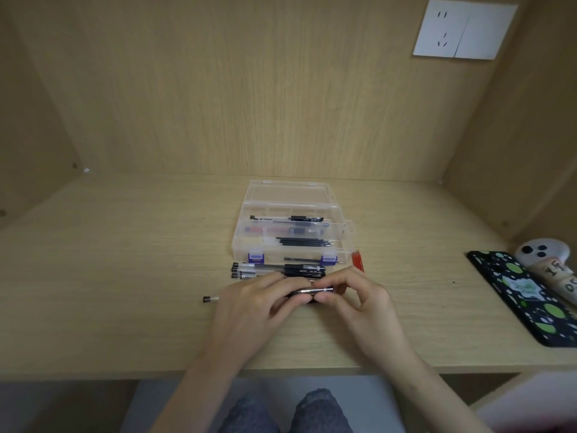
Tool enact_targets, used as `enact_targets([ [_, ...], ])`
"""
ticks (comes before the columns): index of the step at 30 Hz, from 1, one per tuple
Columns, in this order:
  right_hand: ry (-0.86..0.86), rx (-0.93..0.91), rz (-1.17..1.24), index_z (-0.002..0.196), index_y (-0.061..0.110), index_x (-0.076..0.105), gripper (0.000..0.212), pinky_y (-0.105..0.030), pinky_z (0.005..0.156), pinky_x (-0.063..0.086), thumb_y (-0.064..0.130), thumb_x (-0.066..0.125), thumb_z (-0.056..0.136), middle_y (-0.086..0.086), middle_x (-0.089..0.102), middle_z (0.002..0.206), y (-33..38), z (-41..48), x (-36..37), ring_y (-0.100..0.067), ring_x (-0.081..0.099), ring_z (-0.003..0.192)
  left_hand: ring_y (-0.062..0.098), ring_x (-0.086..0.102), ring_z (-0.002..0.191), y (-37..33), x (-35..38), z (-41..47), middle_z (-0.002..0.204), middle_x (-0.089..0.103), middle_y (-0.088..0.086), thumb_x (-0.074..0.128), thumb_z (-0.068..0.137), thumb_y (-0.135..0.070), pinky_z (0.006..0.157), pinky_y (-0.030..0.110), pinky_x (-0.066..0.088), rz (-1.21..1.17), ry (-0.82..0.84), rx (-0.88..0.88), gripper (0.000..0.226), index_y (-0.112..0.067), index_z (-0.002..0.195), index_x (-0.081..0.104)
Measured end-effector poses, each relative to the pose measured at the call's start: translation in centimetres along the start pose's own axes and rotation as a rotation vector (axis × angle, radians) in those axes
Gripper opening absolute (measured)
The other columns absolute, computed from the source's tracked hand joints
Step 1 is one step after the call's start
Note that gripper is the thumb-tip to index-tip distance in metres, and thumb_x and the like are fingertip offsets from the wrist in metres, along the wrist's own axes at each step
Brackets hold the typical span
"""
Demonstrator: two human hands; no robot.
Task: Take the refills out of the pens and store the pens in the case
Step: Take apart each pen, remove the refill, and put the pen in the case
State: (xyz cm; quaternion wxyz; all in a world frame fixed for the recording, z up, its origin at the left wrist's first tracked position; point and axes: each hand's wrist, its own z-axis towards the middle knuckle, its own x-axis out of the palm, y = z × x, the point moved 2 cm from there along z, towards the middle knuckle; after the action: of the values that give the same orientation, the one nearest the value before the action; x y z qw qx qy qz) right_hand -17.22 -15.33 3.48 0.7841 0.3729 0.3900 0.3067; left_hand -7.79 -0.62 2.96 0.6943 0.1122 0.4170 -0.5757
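left hand [249, 304] is gripping clear-and-black plastic pen [304, 293] | right hand [359, 303] is pinching its silver tip [323, 289] | risk: tip coming loose, slipping free, rolling off bench [125, 276]

At lower centre, the left hand [249, 303] and right hand [352, 300] gripped a pen [312, 292] below the open case [290, 232].

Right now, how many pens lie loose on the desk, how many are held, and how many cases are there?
Loose pens: 3
Held pen: 1, gripped by left hand and right hand
Clear case: 1
Total: 5
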Motion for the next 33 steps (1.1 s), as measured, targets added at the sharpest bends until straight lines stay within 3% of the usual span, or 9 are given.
enact_targets([
  [3,0.005,0.009,0.000,0.082,0.030,0.069,0.024,-0.011,0.075,0.040,0.008,0.075,0.075,0.010,0.066,0.084,-0.1,-0.1,-0.4,-0.005,0.057,0.077,-0.004,0.058,0.070,-0.3,-0.2,0.1,0.081,0.066,-0.018,0.048,0.088,-0.055,0.061,0.015,0.048,0.008,0.010,-0.003,0.032,-0.034,0.102,0.067],
  [6,-0.029,0.060,-0.040,0.081,0.034,0.068,0.024,-0.010,0.075,0.039,0.012,0.075,0.076,0.007,0.066,0.084,-0.8,-0.2,-1.1,-0.006,0.057,0.079,-0.016,0.049,0.075,-0.3,-0.3,0.0,0.087,0.057,-0.026,0.048,0.085,-0.058,0.070,0.005,0.038,-0.055,-0.001,-0.122,0.037,-0.034,0.110,0.059],
  [10,0.006,0.005,-0.290,0.083,0.032,0.068,0.008,-0.013,0.083,0.036,0.033,0.072,0.077,0.017,0.063,0.088,-2.0,-0.6,-1.3,-0.005,0.050,0.094,-0.019,0.049,0.089,0.0,0.3,-0.2,0.096,0.053,-0.025,0.047,0.090,-0.045,0.077,-0.002,0.035,-0.100,0.011,-0.139,0.023,-0.032,0.107,0.054],
  [15,0.047,-0.088,-0.464,0.088,0.030,0.071,0.017,-0.013,0.088,0.032,0.038,0.072,0.073,0.025,0.054,0.089,-2.8,-0.9,-0.9,-0.009,0.040,0.094,-0.007,0.051,0.094,-0.1,0.4,-0.2,0.099,0.060,-0.018,0.051,0.091,-0.039,0.083,0.000,0.035,-0.098,0.028,-0.091,0.020,-0.027,0.105,0.060],
  [20,0.010,-0.018,-0.297,0.095,0.033,0.071,0.032,-0.008,0.086,0.030,0.055,0.067,0.072,0.021,0.061,0.089,-1.9,-0.3,-1.0,-0.001,0.040,0.098,-0.004,0.056,0.090,0.0,0.6,-0.2,0.100,0.060,-0.016,0.050,0.092,-0.037,0.081,0.014,0.045,-0.106,0.031,0.025,0.023,-0.024,0.104,0.063],
  [23,0.026,0.061,-0.132,0.089,0.034,0.072,0.024,-0.009,0.085,0.032,0.050,0.064,0.074,0.016,0.065,0.087,-1.1,0.1,-0.7,-0.005,0.045,0.098,0.000,0.058,0.087,0.0,0.6,-0.2,0.098,0.060,-0.015,0.053,0.092,-0.036,0.073,0.023,0.049,-0.132,0.009,0.053,0.019,-0.024,0.103,0.063],
  [28,0.021,0.080,-0.074,0.074,0.029,0.071,0.003,-0.010,0.077,0.034,0.031,0.072,0.076,0.010,0.065,0.076,-0.5,0.4,0.2,-0.007,0.050,0.087,0.000,0.058,0.085,0.0,0.6,-0.2,0.095,0.061,-0.013,0.054,0.091,-0.034,0.071,0.025,0.050,-0.154,-0.011,0.091,0.018,-0.023,0.103,0.063],
  [33,-0.001,0.075,-0.100,0.073,0.022,0.070,0.007,-0.009,0.076,0.034,0.018,0.075,0.075,0.008,0.063,0.074,-0.6,0.3,0.4,-0.003,0.049,0.084,0.001,0.060,0.082,0.0,0.8,-0.2,0.091,0.065,-0.013,0.045,0.094,-0.042,0.071,0.024,0.048,-0.170,0.005,0.060,0.027,-0.024,0.101,0.064],
])
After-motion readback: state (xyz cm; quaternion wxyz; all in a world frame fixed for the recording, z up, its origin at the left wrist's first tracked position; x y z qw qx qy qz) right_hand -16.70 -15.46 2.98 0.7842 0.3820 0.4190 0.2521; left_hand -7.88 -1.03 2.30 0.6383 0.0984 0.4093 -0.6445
